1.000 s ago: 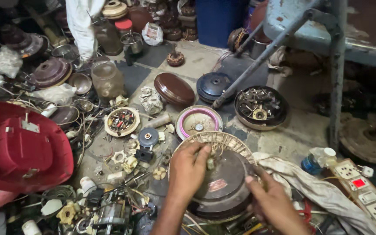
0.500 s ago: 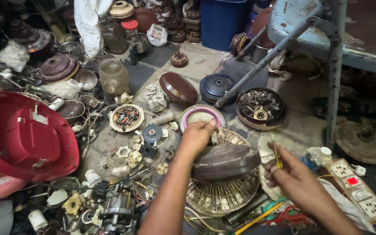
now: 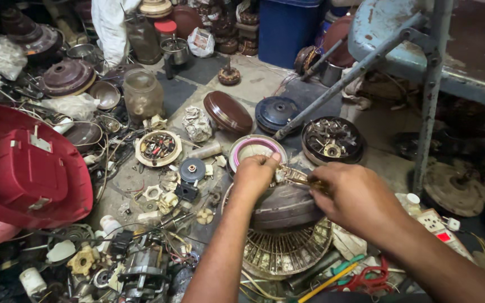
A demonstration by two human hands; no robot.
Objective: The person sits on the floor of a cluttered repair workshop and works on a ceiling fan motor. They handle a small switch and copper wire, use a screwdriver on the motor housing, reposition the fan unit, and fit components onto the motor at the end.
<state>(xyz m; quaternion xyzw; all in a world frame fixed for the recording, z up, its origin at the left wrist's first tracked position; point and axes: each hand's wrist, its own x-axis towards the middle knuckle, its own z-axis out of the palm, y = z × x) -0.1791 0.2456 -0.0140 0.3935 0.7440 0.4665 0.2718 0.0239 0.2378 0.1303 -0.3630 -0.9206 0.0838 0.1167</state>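
Observation:
My left hand (image 3: 255,175) grips the top edge of a dark round fan motor housing (image 3: 287,207), tilted up on edge over a ring-shaped copper-wound stator (image 3: 284,252). My right hand (image 3: 355,196) holds a thin yellow-handled tool (image 3: 301,179) against the housing's upper rim, right beside my left fingers. A white and pink round cover (image 3: 254,148) lies just behind my left hand.
A red plastic casing (image 3: 23,168) sits at the left. Motor covers (image 3: 228,112), a rotor plate (image 3: 332,140), a jar (image 3: 141,95) and small parts litter the floor. A blue metal stool frame (image 3: 430,84) stands at right. A white power strip (image 3: 439,224) lies near my right arm.
The dark housing has been lifted off the stator and tilted up. My right hand has come in from the right to meet my left hand at the housing's top rim.

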